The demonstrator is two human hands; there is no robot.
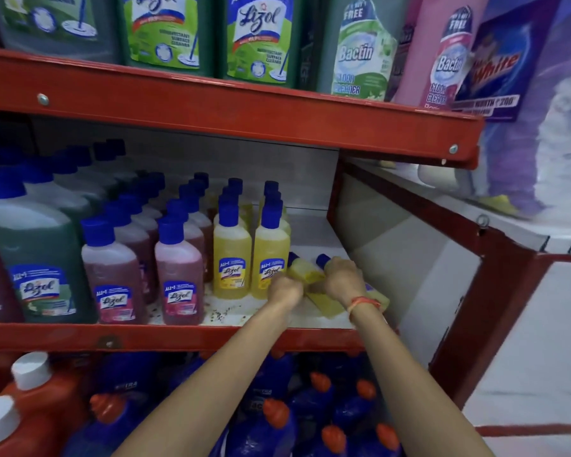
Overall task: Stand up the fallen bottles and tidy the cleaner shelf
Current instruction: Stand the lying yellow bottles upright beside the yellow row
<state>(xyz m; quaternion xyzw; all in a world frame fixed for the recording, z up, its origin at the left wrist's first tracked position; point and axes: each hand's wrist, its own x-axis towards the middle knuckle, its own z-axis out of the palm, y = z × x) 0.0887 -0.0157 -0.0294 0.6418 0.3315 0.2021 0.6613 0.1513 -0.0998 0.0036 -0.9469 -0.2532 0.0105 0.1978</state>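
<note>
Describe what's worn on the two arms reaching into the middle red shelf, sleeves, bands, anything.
Both forearms are bare, with no sleeves in view and no gloves. The right hand has a thin orange-red thread band tied around its wrist. The left hand and its wrist show nothing worn: no band, watch or visible ring.

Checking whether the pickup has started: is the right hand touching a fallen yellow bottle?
Touching. The head view shows the right hand closed in a grip over a fallen yellow bottle, whose blue cap pokes out past the knuckles.
</note>
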